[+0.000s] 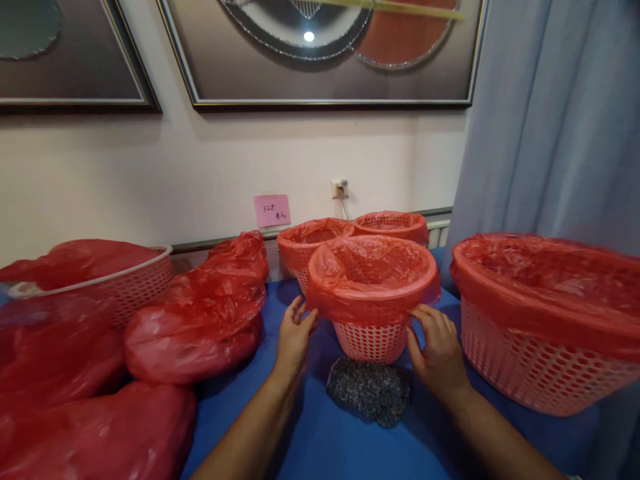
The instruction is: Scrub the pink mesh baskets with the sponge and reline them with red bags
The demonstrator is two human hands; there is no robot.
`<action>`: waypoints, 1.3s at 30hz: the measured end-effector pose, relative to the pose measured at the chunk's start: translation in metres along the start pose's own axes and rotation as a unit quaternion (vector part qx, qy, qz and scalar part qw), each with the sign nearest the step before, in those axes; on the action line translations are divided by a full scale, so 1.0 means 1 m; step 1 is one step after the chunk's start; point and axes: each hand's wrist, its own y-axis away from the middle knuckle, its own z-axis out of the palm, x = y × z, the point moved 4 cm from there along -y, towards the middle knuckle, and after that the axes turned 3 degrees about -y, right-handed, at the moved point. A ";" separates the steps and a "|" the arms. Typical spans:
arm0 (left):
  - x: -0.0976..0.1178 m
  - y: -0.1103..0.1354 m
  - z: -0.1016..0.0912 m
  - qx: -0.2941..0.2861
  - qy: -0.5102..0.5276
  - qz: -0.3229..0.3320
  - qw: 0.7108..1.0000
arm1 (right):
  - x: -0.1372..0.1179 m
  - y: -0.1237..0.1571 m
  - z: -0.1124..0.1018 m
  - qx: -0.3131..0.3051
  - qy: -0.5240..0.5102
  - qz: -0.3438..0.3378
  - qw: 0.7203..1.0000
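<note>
A pink perforated plastic basket (pixel 373 340) stands on the blue tablecloth in front of me. Its rim is covered by a red plastic bag (pixel 370 293) folded down over the outside, with the lining visible within. At the left side of the rim, my left hand (pixel 295 333) has its thumb and fingers closed at the bag's hanging edge. My right hand (pixel 440 347) pinches the same edge on the right side, its fingers bent. Just before the basket lies a dark grey, speckled scouring cloth or cloth-like bundle (pixel 370 390).
Two more red-lined baskets (pixel 315 233) stand behind. A large lined basket (pixel 545 353) is close on the right. Red plastic bags (pixel 195 320) and a white-rimmed basket (pixel 145 283) fill the left. The wall bears a pink note (pixel 272 211) and a socket (pixel 339 190).
</note>
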 end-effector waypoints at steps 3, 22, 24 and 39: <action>0.037 0.011 0.002 0.060 -0.146 0.224 0.962 | -0.003 0.007 0.002 -0.051 -0.045 0.020 0.997; 0.113 0.024 0.097 -0.377 -0.404 0.409 0.726 | -0.007 0.033 -0.009 -0.065 -0.215 0.119 0.967; 0.109 0.025 0.101 -0.364 -0.389 0.418 0.736 | 0.000 0.045 -0.011 -0.068 -0.205 0.137 0.967; 0.087 0.028 0.148 -0.347 -0.335 0.391 0.784 | 0.023 0.083 -0.017 -0.110 -0.167 0.161 0.966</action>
